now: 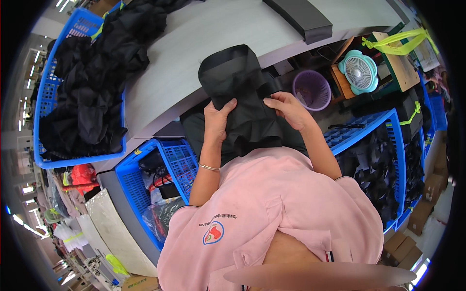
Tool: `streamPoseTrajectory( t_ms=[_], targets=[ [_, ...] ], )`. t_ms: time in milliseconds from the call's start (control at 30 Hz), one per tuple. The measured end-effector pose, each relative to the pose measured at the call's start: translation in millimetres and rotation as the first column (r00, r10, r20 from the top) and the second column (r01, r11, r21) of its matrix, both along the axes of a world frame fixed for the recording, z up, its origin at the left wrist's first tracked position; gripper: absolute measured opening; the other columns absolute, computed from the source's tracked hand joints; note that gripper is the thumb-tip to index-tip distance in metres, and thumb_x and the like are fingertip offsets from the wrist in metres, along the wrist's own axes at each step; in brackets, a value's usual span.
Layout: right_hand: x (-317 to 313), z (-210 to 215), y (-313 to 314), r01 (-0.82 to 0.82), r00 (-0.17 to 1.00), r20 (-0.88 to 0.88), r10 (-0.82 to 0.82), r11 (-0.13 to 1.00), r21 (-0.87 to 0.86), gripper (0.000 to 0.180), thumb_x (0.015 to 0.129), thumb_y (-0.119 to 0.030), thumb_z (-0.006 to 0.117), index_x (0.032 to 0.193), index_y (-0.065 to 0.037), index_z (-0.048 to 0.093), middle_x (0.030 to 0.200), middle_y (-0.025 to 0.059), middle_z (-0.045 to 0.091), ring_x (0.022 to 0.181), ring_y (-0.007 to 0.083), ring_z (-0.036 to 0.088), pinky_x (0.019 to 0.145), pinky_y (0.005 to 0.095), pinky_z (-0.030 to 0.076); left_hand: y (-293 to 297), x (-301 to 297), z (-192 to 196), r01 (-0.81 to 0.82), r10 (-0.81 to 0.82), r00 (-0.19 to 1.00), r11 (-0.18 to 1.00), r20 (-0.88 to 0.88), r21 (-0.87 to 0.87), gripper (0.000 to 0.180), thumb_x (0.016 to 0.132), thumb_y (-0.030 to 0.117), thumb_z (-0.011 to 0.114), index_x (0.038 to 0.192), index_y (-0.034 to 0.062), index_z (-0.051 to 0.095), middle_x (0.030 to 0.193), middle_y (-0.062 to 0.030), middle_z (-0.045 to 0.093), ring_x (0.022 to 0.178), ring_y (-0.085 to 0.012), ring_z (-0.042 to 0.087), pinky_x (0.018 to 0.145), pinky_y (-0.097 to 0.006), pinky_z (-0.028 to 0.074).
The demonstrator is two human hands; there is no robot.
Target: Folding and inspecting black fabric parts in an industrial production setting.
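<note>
Black fabric fills our grip: our left hand (219, 116) and right hand (287, 107) both clutch a black garment (242, 92), held over the near edge of the grey worktable (204, 43). Beyond sit a purple basket (311, 89) and a blue crate (46, 97) of dark clothes.

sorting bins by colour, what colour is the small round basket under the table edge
Light purple, seen in the head view, beside the teal fan.

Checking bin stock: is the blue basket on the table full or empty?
Full: black garments heap above the blue basket rim and spill over.
</note>
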State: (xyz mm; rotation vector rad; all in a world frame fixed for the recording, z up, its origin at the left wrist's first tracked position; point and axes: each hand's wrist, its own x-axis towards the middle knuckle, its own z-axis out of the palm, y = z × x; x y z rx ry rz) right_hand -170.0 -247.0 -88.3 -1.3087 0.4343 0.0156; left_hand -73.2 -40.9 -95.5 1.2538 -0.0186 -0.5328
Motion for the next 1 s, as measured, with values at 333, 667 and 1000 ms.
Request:
streamPoseTrajectory(
  t_ms=[333, 667, 1000],
  targets=[
    [72.5, -27.2, -4.3, 0.216, 0.961, 0.256, -0.104, 0.860, -0.463, 0.015, 0.088, -0.011, 0.074, 0.091, -0.001, 0.063, 0.082, 0.0005, 0.064, 0.073, 0.0056, 0.059, 0.067, 0.0210, 0.047, -30.5, 55.2, 11.2, -0.089, 0.055, 0.977, 0.984, 0.206, 0.157, 0.043, 0.077, 0.008, 0.080, 0.114, -0.0078, 0.065, 0.105, -0.0121, 0.072, 0.093, -0.0184, 0.067, 0.088, -0.031, 0.051],
    [113.8, -71.9, -30.6, 0.119, 0.993, -0.036, -0.115, 0.986, 0.117, 0.021, 0.091, -0.018, 0.071, 0.100, 0.000, 0.066, 0.081, -0.0007, 0.065, 0.063, 0.0048, 0.056, 0.055, 0.0209, 0.042, -50.9, 128.9, -13.3, -0.629, -0.063, 0.445, 0.687, 0.893, 0.363, 0.060, 0.073, 0.012, 0.084, 0.125, 0.0049, 0.055, 0.111, -0.0160, 0.062, 0.095, -0.0343, 0.061, 0.089, -0.039, 0.049],
    [73.5, -51.9, -39.3, 0.055, 0.994, 0.094, -0.062, 0.996, 0.074, 0.056, 0.091, -0.021, 0.071, 0.140, -0.006, 0.049, 0.126, 0.0077, 0.057, 0.118, 0.0137, 0.052, 0.099, 0.0255, 0.041, -78.1, 157.8, -48.9, -0.168, -0.760, 0.020, 0.638, 0.649, 0.752, 0.068, 0.090, 0.044, 0.064, 0.147, 0.0140, 0.044, 0.149, -0.0102, 0.047, 0.136, -0.0330, 0.044, 0.108, -0.047, 0.036]
  ],
)
